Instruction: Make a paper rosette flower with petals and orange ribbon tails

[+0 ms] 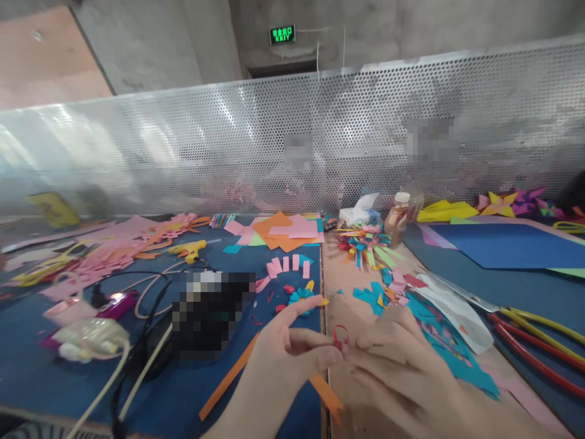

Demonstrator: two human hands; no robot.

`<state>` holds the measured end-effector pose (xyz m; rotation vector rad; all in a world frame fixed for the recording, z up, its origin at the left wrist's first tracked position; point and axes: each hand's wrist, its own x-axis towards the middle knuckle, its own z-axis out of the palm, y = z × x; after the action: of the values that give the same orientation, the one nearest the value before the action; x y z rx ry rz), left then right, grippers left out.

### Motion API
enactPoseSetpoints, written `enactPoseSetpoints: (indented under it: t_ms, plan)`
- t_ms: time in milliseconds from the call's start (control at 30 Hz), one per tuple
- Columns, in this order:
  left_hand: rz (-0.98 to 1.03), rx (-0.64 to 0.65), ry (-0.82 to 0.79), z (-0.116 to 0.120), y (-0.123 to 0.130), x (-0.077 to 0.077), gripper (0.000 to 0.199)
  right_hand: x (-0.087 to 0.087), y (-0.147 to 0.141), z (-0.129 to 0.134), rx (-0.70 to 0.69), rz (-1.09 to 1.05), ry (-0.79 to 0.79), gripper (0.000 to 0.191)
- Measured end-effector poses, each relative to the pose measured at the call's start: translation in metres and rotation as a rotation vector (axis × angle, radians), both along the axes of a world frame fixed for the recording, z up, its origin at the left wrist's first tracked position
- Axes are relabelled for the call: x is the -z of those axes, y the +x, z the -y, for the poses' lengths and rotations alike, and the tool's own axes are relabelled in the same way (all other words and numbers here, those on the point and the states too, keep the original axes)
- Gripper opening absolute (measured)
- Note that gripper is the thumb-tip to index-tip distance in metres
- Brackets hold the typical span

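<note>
Lower centre, your left hand (301, 353) pinches a red paper loop (340, 336), index finger stretched out; your right hand (397, 360), half-curled, meets it at the loop, above the worktop (345, 390).

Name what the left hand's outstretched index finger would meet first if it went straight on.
For the left hand, likely the small yellow scrap at its index fingertip, then perhaps the teal paper scraps; depth is unclear.

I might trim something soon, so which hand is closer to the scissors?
Right. The right hand is a little left of the scissors; the left hand is farther left, by the blue flower.
</note>
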<state>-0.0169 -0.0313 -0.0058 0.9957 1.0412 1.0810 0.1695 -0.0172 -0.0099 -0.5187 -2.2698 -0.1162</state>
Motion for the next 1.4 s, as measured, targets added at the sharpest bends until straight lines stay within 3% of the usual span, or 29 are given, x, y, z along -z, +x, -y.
enactPoseSetpoints:
  t_ms: [133,267,367,433,800,967,1167,1400]
  plan:
    - [-0.008,-0.033,0.003,0.001,0.002,-0.001,0.068,-0.002,-0.003,0.000,0.021,-0.134,-0.180,0.021]
    - [-0.059,-0.082,0.050,0.001,0.004,0.003,0.067,0.001,-0.011,-0.004,0.114,-0.325,-0.502,0.012]
    - [-0.104,-0.096,0.089,0.000,0.005,0.008,0.071,0.002,-0.016,-0.006,0.113,-0.348,-0.725,0.012]
    - [-0.103,-0.108,0.104,-0.001,0.005,0.011,0.074,0.002,-0.018,-0.006,0.105,-0.349,-0.783,0.014]
    - [-0.107,-0.084,0.136,-0.001,0.007,0.015,0.077,0.002,-0.018,-0.002,0.084,-0.368,-0.813,0.016]
    - [-0.127,-0.086,0.143,-0.003,0.006,0.019,0.077,0.006,-0.016,-0.003,0.127,-0.314,-0.654,0.017]
    - [-0.118,-0.074,0.136,-0.003,0.006,0.017,0.076,0.007,-0.011,-0.003,0.076,-0.248,-0.427,0.011]
    - [-0.158,-0.089,0.171,0.000,0.008,0.021,0.079,0.005,-0.017,-0.001,0.084,-0.206,-0.521,0.011]
